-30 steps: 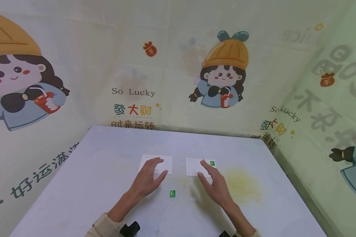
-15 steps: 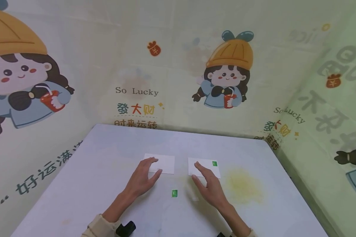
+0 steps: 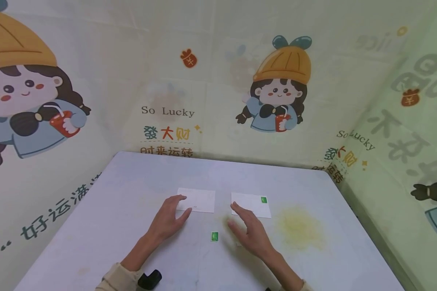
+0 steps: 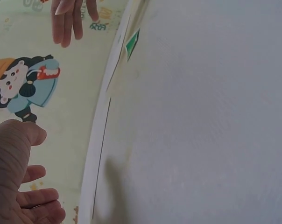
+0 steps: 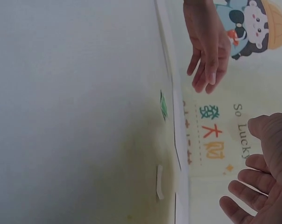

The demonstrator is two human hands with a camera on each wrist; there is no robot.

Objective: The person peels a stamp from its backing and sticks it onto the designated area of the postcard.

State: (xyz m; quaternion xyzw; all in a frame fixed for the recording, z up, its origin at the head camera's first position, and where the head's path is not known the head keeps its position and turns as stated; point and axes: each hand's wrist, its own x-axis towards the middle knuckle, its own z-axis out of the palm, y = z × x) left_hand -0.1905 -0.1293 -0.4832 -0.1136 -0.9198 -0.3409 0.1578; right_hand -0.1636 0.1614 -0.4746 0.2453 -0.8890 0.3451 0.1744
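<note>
Two white envelope-like paper rectangles lie side by side on the table. My left hand (image 3: pixel 167 218) hovers at the lower left corner of the left white rectangle (image 3: pixel 201 201), fingers loose and holding nothing. The right white rectangle (image 3: pixel 253 204) bears a green stamp (image 3: pixel 264 199) in its upper right corner. My right hand (image 3: pixel 253 234), also holding nothing, is over its near left edge. Between the hands lies a loose green stamp (image 3: pixel 214 236) with a pale border, seen edge-on in the right wrist view. A small white paper slip (image 5: pixel 159 182) lies by the right hand.
The white table (image 3: pixel 138 178) has a yellow stain (image 3: pixel 300 228) at right. Behind it hangs a cloth backdrop (image 3: pixel 218 97) printed with cartoon figures and lettering. A black wrist device (image 3: pixel 150 279) sits by the left sleeve (image 3: pixel 120 277).
Both hands have drifted left in the head view, the left one away from the left rectangle's middle. The right rectangle's stamp is now fully uncovered by the right hand. The papers look unmoved on the table.
</note>
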